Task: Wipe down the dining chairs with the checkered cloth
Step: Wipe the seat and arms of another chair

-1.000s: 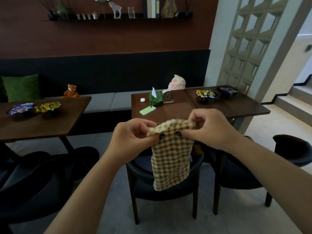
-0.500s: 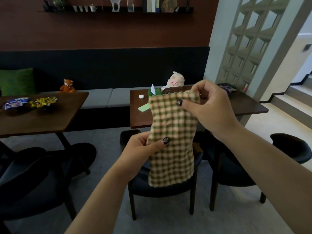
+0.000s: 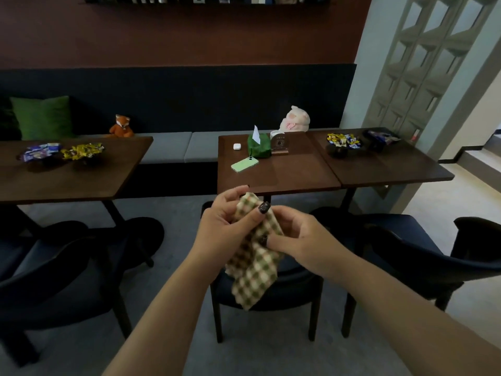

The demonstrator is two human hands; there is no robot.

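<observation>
Your two hands meet in front of you, both clamped on the checkered cloth [image 3: 253, 263]; your left hand [image 3: 225, 229] grips its upper part, fingers curled over the top edge and the thumb, with its dark painted nail, pressed across the front; your right hand [image 3: 301, 240] pinches the cloth from the other side, just below that thumb, so the hands are touching or nearly so. The cloth is bunched between them and its loose lower part hangs down in the air, above the dark dining chair [image 3: 271, 294] that stands straight ahead of you; it does not touch the seat as far as the view shows. That chair is pushed up near the edge of a brown table [image 3: 298, 172]; on the table lie a green phone [image 3: 245, 164], a small white earbud case [image 3: 237, 146], a green tissue holder [image 3: 259, 147] with a white tissue standing out of it, and a small wooden stand [image 3: 279, 143] beside it. A second dark chair [image 3: 423, 256] stands to your right, and another dark chair [image 3: 62, 272] to your left; bowls of wrapped sweets [image 3: 342, 142] sit on the adjoining table to the right, and more sweets [image 3: 63, 153] on the left table [image 3: 67, 180]; on the grey bench [image 3: 168, 145] behind sit a fox toy [image 3: 121, 126], a pink plush toy [image 3: 295, 119] and a green cushion [image 3: 43, 116].
</observation>
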